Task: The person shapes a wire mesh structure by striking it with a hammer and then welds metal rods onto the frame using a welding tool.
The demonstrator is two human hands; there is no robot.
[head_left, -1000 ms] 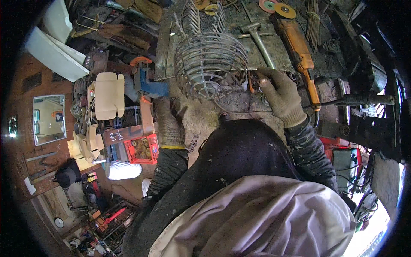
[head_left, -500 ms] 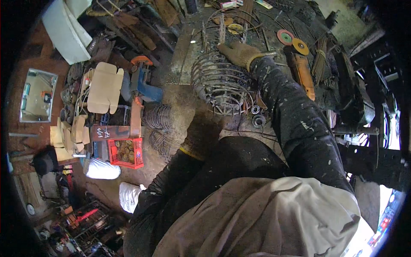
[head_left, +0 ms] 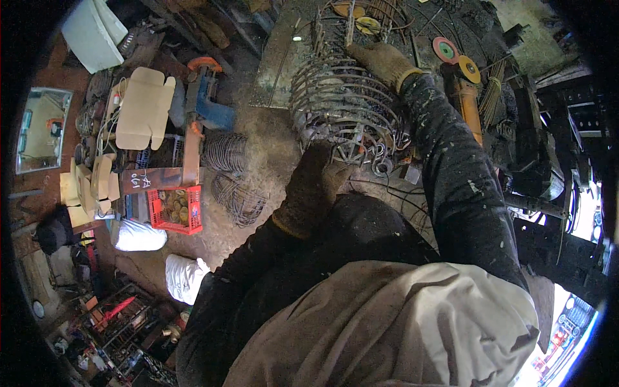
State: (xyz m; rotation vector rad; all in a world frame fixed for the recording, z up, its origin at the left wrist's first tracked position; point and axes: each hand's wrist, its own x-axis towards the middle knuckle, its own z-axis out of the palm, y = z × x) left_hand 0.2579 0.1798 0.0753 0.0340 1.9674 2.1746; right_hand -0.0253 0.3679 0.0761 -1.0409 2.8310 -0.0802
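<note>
A dark cage of curved metal rods (head_left: 345, 106), ringed like ribs, lies on the cluttered work surface ahead of me, with upright prongs at its far end. My right hand (head_left: 385, 64), in a brown knit glove, is closed over the far right part of the cage, beside a prong. My left hand (head_left: 311, 190), in a darker, soiled glove, is at the cage's near end with fingers bent against its rods; part of its grip is in shadow. Near that end lies a small metal ring (head_left: 382, 166).
Right of the cage lies an orange angle grinder (head_left: 469, 106) with yellow and pink discs (head_left: 445, 49) by it. Bundled rods (head_left: 495, 90) lie farther right. To the left are a blue vise (head_left: 213, 109), a cardboard box (head_left: 145, 106), wire coils (head_left: 224, 153) and a red crate (head_left: 175, 209).
My left hand has moved forward to the near end of the cage. My right hand stays at the far end. The whole view has shifted slightly.
</note>
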